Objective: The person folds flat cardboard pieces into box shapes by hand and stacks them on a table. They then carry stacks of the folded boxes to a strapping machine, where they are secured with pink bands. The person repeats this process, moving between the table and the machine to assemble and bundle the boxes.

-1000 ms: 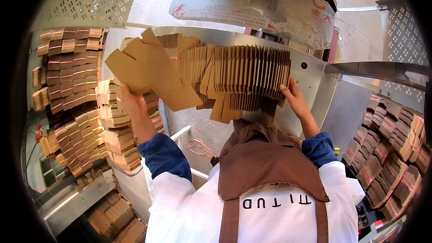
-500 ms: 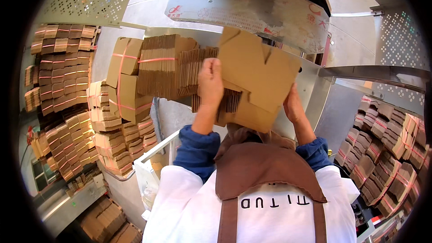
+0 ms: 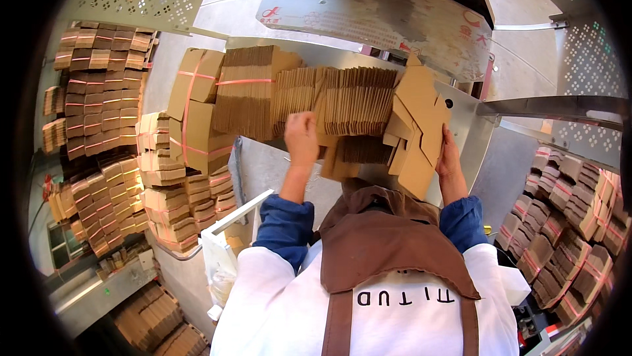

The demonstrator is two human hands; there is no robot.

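A row of folded brown cardboard pieces (image 3: 359, 100) stands on edge across the metal trough. My left hand (image 3: 301, 137) is at the row's near edge, its fingers curled; whether anything is between them is hidden. At the row's right end, several notched flat cardboard blanks (image 3: 419, 133) lean at a slant. My right hand (image 3: 450, 160) grips their right edge, fingers partly hidden behind the board. To the left stands a strapped cardboard bundle (image 3: 245, 92) with a pink band.
Another strapped bundle (image 3: 189, 109) sits at the trough's left end. Tall stacks of banded cardboard (image 3: 99, 115) rise on the left, and more stacks (image 3: 559, 244) at the right. A metal panel (image 3: 375, 17) spans the far side; a white frame (image 3: 227, 241) stands near my left elbow.
The cardboard blanks have swung from the middle to the right end of the row, at a slant. My left hand has let go of them; my right hand has shifted right with them.
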